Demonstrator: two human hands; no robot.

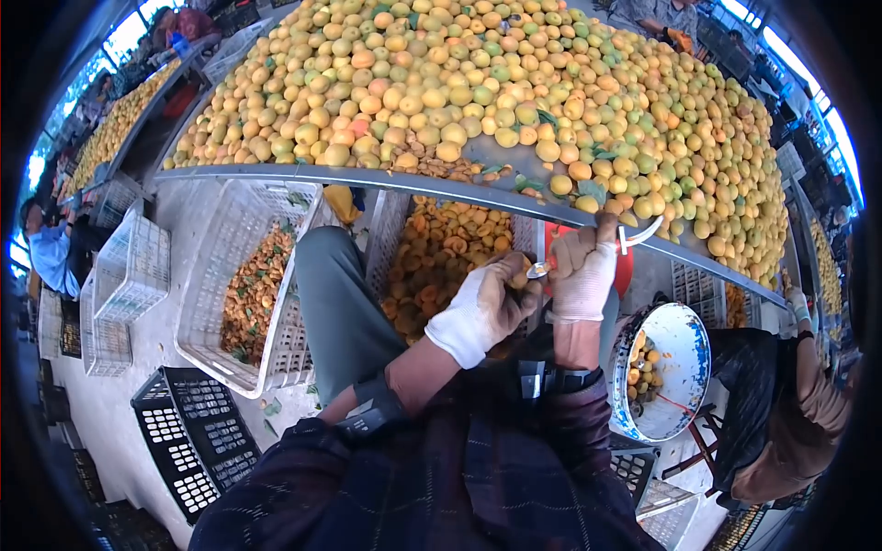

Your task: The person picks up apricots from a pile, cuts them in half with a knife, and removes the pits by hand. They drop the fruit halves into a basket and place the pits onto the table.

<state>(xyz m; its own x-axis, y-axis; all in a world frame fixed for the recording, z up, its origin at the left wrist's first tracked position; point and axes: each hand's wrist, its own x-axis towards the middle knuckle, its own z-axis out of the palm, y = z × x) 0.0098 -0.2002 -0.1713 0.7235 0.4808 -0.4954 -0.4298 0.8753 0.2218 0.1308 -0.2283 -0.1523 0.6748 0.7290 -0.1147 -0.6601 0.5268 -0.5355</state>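
Observation:
My left hand (493,305), in a white glove with a stained palm side, is closed around an apricot (524,268) that its fingers mostly hide. Beside it, my right hand (582,271), also gloved, grips a small tool. The tool's short metal tip (537,271) points at the fruit, and a curved white piece (641,236) sticks out past the other side of the fist. Both hands are above a crate of split apricots (450,241) between my knees. Just beyond lies the metal table edge (432,190) with a big heap of whole apricots (459,83).
On the left stand a white crate with orange scraps and leaves (253,298) and a black crate (197,436). A white bucket (675,367) holding fruit or pits is at right, beside a seated co-worker (781,413). A red container (622,269) sits behind my right hand.

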